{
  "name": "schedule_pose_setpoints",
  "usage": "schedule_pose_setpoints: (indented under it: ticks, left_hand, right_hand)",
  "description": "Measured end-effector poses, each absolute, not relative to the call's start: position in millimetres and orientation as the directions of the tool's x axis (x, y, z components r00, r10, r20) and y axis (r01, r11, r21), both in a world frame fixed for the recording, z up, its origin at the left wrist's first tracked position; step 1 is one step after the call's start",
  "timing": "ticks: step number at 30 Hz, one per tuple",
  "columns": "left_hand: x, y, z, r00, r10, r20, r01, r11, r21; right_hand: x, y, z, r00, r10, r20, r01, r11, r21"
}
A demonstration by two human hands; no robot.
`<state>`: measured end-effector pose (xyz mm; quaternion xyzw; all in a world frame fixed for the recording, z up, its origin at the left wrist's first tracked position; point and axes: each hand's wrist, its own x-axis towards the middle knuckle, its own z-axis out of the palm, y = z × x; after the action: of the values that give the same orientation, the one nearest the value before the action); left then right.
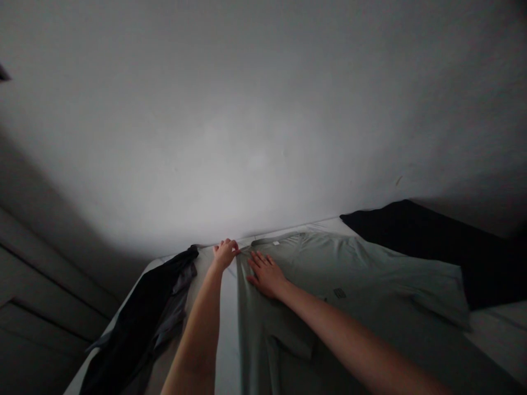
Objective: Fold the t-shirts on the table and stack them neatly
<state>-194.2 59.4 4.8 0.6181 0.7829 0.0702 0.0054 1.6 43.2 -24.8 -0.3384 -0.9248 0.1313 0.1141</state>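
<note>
A grey-green T-shirt point(370, 285) lies spread on a white surface, its collar at the far edge and a small dark logo on its chest. Its left part is folded inward, with a sleeve lying over the body. My right hand point(267, 274) rests on the shirt left of the collar, fingers spread flat. Just left of it, my left hand point(225, 253) has its fingers closed on the shirt's edge near the shoulder.
Dark clothes point(135, 323) lie at the left, beside a beige garment. Black cloth point(436, 241) is at the right against the grey wall point(255, 120). Dim panels point(37, 307) stand at the far left.
</note>
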Motion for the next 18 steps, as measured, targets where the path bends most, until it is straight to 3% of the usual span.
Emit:
schedule_pose_setpoints:
  ticks: [9, 14, 18]
  left_hand:
    - [-151.7, 38.7, -4.1, -0.213, 0.938, 0.273, 0.973, 0.179, 0.144]
    - [-132.3, 16.5, -29.5, -0.023, 0.974, 0.226, 0.991, -0.008, 0.134]
    - [-136.0, 8.7, -39.3, 0.031, 0.982, 0.185, 0.998, -0.04, 0.044]
  right_hand:
    - [7.2, 33.5, -16.8, -0.713, 0.675, 0.191, 0.602, 0.728, -0.328]
    - [19.5, 23.8, -24.6, -0.738, 0.647, 0.194, 0.584, 0.755, -0.297]
    - [42.5, 21.3, -40.9, -0.765, 0.606, 0.219, 0.551, 0.791, -0.265]
